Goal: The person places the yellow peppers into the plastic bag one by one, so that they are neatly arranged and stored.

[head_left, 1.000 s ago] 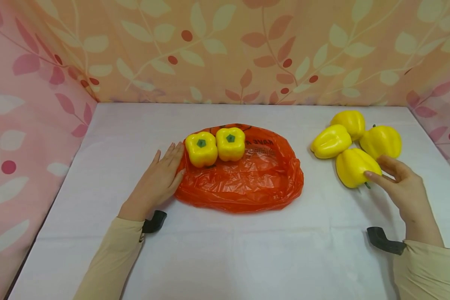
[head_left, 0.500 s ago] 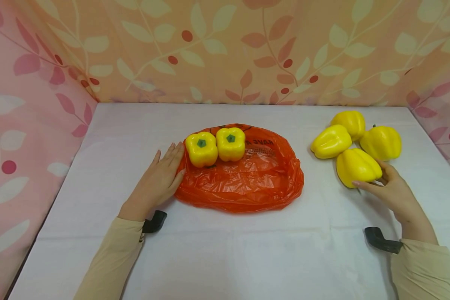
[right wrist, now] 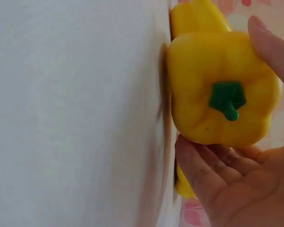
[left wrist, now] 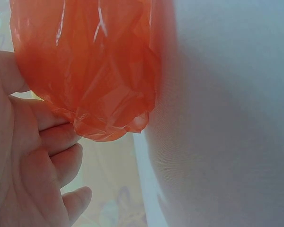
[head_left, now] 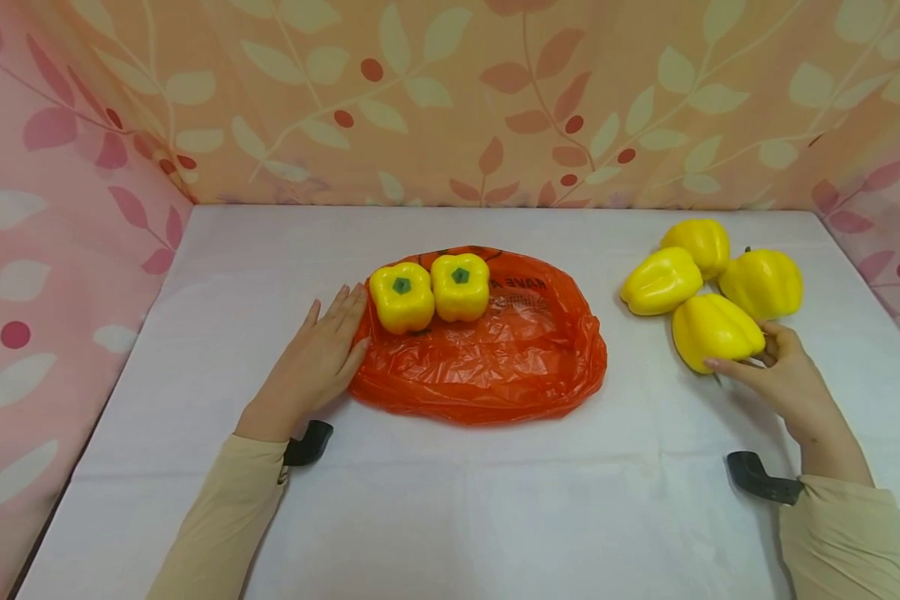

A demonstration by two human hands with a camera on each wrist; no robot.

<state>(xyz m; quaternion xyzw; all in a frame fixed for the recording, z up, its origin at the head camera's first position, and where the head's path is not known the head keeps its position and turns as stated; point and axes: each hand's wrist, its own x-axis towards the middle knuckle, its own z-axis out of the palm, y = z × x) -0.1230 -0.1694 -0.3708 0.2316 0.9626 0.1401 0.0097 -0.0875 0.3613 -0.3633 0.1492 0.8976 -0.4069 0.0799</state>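
Observation:
An orange-red plastic bag [head_left: 487,375] lies on the white cloth with its mouth spread wide. Two yellow bell peppers, one at the left [head_left: 402,312] and one beside it [head_left: 461,302], sit upright in its back left part, green stems up. My left hand [head_left: 306,367] rests along the bag's left side, fingers fairly straight against the plastic. On the right, my right hand [head_left: 787,383] holds the nearest yellow bell pepper [head_left: 708,333] between thumb and fingers. In the right wrist view, that pepper's green stem [right wrist: 229,101] faces the camera, the thumb on one side and fingers on the other.
Behind the held pepper lie three more yellow bell peppers: one at left [head_left: 662,282], one at the back [head_left: 697,246], one at right [head_left: 765,283]. White cloth [head_left: 495,517] covers the table. Leaf-patterned curtains [head_left: 450,100] stand behind and at both sides.
My right hand has moved slightly left, its thumb shifting to the pepper's near side and its fingers closing around it. The left hand and the bag have stayed in place.

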